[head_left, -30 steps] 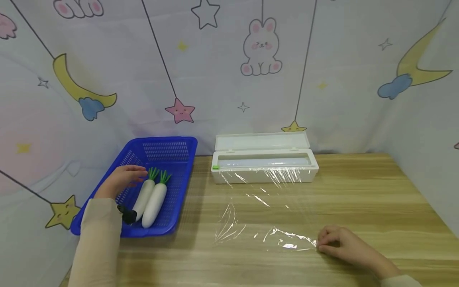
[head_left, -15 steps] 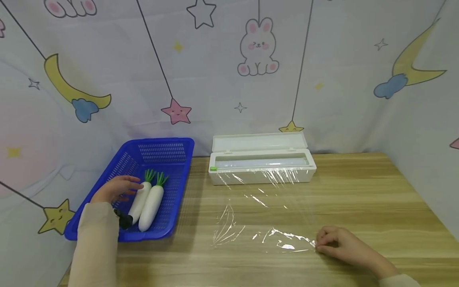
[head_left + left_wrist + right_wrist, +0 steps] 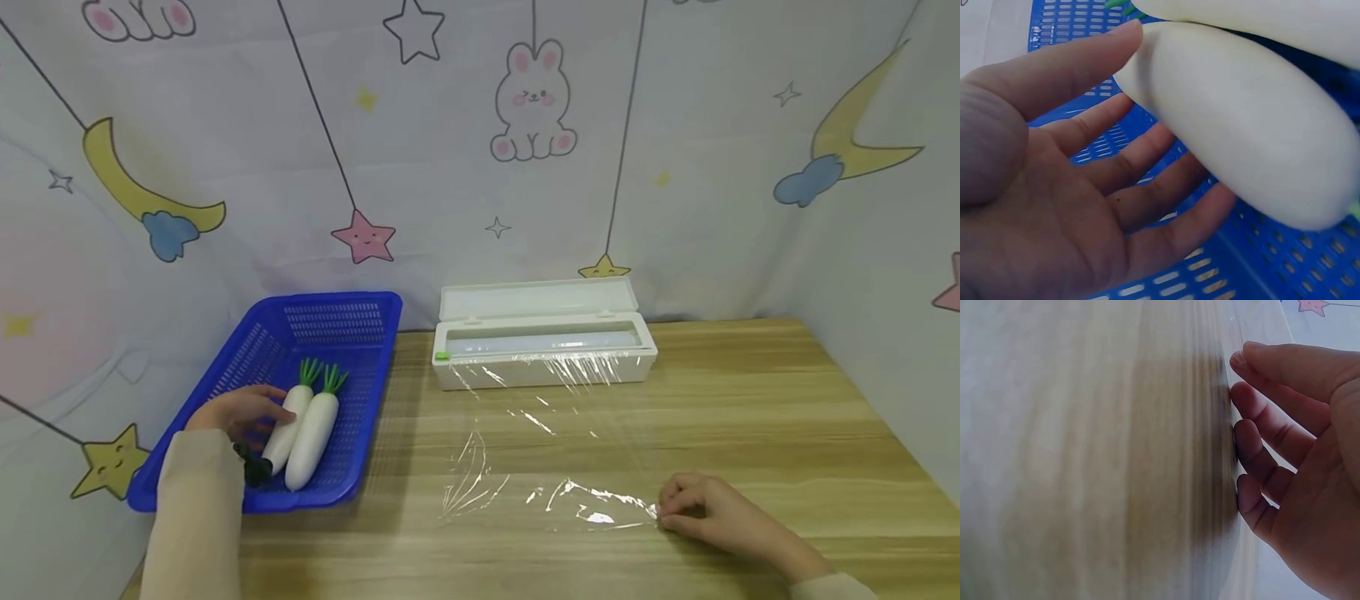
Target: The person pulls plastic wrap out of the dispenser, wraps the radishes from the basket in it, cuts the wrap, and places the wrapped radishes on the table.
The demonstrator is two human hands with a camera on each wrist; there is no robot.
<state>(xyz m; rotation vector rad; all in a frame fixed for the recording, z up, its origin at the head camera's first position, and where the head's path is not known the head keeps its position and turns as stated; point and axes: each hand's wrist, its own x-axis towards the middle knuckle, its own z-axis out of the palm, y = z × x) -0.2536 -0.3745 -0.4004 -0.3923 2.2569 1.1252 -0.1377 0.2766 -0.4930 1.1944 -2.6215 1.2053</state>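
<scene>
Two white radishes with green tops lie side by side in a blue basket (image 3: 378, 383). My left hand (image 3: 236, 411) reaches in at the left radish (image 3: 283, 437), beside the right radish (image 3: 313, 442). In the left wrist view, the thumb lies at one end of the near white radish (image 3: 1247, 119). The other fingers are loosely extended along its underside, not closed round it. My right hand (image 3: 708, 510) pinches the near right corner of a clear sheet of cling film (image 3: 547, 421). The film stretches from a white dispenser box (image 3: 540, 300), its lid raised.
A green slider (image 3: 442, 356) sits at the left end of the dispenser's front edge. The wooden table (image 3: 780, 417) ends against a cloth backdrop (image 3: 435, 167) printed with rabbits, stars and moons. A small dark thing (image 3: 255, 468) is at the left wrist.
My left hand has come down into the basket, onto the left radish. The right hand keeps its pinch on the film. The whole head view has shifted slightly.
</scene>
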